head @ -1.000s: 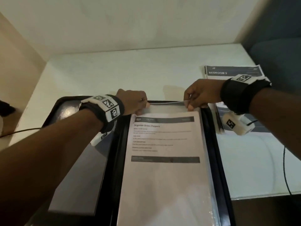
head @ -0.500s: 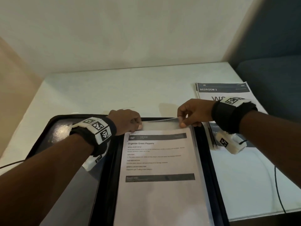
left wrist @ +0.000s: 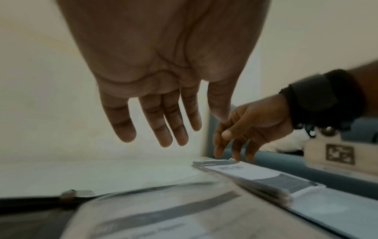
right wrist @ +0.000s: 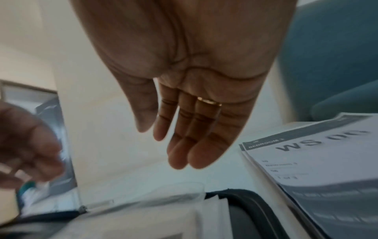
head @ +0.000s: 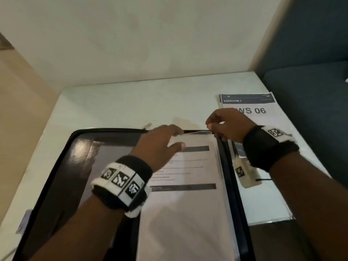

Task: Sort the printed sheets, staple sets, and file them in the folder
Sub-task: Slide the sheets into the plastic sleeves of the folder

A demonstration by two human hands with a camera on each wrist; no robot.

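Neither grip holds anything: the left hand (head: 160, 146) hovers with fingers straight and loosely spread above the top edge of the filed sheet (head: 184, 194), and the right hand (head: 227, 125) hangs with fingers extended close together, its fingertips near the far right corner of the folder (head: 62, 166); from the head view alone a light pinch on the clear sleeve edge (head: 197, 132) cannot be excluded, but both wrist views show straight, empty fingers. The sheet, headed "Organize Green Peppers", lies flat inside the sleeve on the right half of the open black folder, which rests on the white surface (head: 113, 106). A stack of printed sheets (head: 263, 117), topmost marked "BEDROOM 3" and "WS 06", lies on the surface just beside the folder's right edge. Judged stage: one set is filed and the hands are clear of it. The next move probably calls for reaching right to the remaining stack, separating one set cleanly without fanning the others.
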